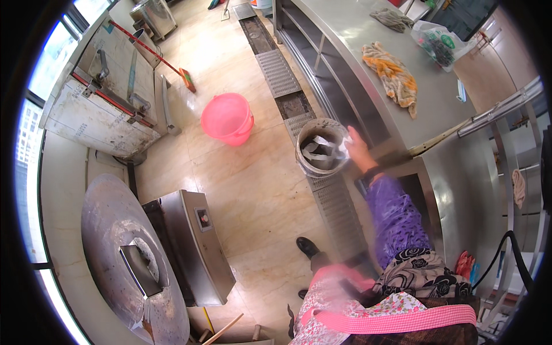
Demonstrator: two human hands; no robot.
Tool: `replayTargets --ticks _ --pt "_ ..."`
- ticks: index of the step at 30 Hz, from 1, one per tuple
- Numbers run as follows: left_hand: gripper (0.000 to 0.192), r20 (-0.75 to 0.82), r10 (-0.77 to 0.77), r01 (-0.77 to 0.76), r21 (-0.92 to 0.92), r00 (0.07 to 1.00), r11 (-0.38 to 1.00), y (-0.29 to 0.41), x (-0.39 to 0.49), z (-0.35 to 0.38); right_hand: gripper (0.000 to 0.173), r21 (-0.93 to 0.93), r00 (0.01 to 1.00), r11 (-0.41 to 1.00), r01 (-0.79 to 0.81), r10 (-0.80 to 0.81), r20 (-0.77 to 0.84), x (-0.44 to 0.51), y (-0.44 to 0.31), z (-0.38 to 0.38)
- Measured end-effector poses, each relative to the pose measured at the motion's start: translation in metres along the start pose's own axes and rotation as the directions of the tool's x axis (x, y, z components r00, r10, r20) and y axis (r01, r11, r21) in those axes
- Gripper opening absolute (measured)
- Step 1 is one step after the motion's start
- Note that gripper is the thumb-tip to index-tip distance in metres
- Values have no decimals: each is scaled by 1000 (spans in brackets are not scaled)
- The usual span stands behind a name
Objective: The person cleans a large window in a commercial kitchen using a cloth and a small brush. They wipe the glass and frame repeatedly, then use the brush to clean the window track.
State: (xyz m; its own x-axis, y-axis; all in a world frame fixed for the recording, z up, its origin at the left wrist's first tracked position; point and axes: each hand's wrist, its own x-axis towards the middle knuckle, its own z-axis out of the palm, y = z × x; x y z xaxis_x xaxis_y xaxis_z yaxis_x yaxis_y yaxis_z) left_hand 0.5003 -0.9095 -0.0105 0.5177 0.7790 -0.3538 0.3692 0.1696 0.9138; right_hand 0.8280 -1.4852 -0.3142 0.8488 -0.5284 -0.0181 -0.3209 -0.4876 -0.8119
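My right hand (359, 147) reaches out in a purple oversleeve (394, 220), at the right rim of a dirty pail (303, 161). Its fingers close on a crumpled white paper or tissue (345, 148). I cannot tell whether they also touch the rim, as the hand is a little blurred. Inside the pail lie several torn white scraps (321, 141). The pail stands on the floor beside a steel counter. My left hand is out of view. A pink floral apron (332, 297) covers my front.
A pink bucket (226, 118) stands on the tile floor, left of the pail. The steel counter (340, 26) holds an orange-and-white cloth (392, 79) and a plastic bag (442, 43). A broom (186, 80) leans at the upper left. A wok range (207, 254) stands lower left. Metal drain grates (276, 73) cross the floor.
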Motion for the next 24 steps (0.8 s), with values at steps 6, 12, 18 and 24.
replayTargets --ticks 6,12,18,24 --pt "24 99 -8 16 -85 995 996 3 2 -1 26 8 993 993 116 -116 5 -14 -32 6" --pt "24 349 -169 216 -101 922 971 2 -22 23 25 488 588 784 -383 -201 783 -190 -149 58" --pt "22 430 -127 201 -131 894 971 -14 -22 -33 50 431 -187 693 -578 -627 756 -405 -306 87" --pt "23 351 -4 157 -407 936 900 -27 -8 -147 55 742 -288 643 -191 -759 584 -535 -377 84"
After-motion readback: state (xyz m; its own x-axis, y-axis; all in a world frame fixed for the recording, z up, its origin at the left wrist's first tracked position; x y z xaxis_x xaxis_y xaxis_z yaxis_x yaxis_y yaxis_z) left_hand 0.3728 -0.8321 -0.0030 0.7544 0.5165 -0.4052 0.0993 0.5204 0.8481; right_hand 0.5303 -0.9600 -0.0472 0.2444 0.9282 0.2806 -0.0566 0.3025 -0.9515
